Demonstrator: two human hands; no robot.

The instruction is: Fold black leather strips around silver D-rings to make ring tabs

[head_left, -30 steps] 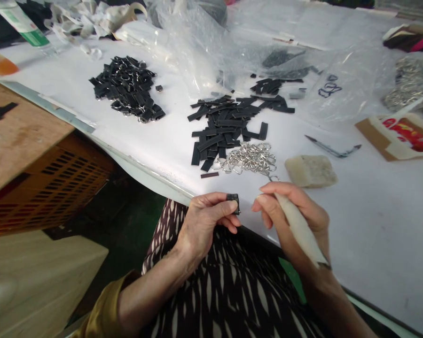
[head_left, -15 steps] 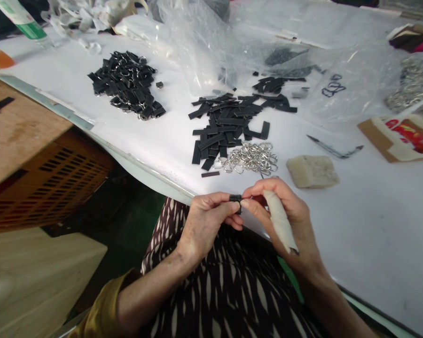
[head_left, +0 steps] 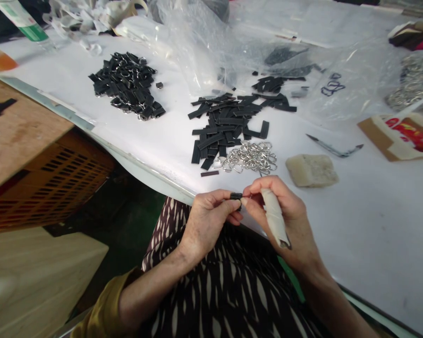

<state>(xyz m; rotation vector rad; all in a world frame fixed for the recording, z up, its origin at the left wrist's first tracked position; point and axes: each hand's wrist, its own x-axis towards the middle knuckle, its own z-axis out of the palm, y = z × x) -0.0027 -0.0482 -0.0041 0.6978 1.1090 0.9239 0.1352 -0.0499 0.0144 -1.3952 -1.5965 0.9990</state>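
Observation:
My left hand (head_left: 207,220) pinches a short folded black strap piece (head_left: 236,196) between thumb and fingers, over my lap at the table edge. Meeting it from the right, my right hand (head_left: 282,211) has its thumb and index fingertips at the strap's right end, where a bit of metal seems to show. A tool with a white-wrapped handle (head_left: 275,218) lies in the grip of that same hand; its thin tip is mostly hidden behind the fingers. Just beyond are a heap of metal D-rings (head_left: 255,157) and a pile of cut black strap pieces (head_left: 222,124).
A heap of black straps with rings (head_left: 125,84) lies at the left. Right of the rings are a pale block (head_left: 312,170), tweezers-like metal tool (head_left: 333,146) and cut-open carton (head_left: 380,138). Clear plastic bags (head_left: 204,47) spread behind; an orange crate (head_left: 52,183) stands below left.
My right hand and the white-wrapped handle have shifted slightly left and up. The left hand still pinches the black strap piece; the things on the table stay put.

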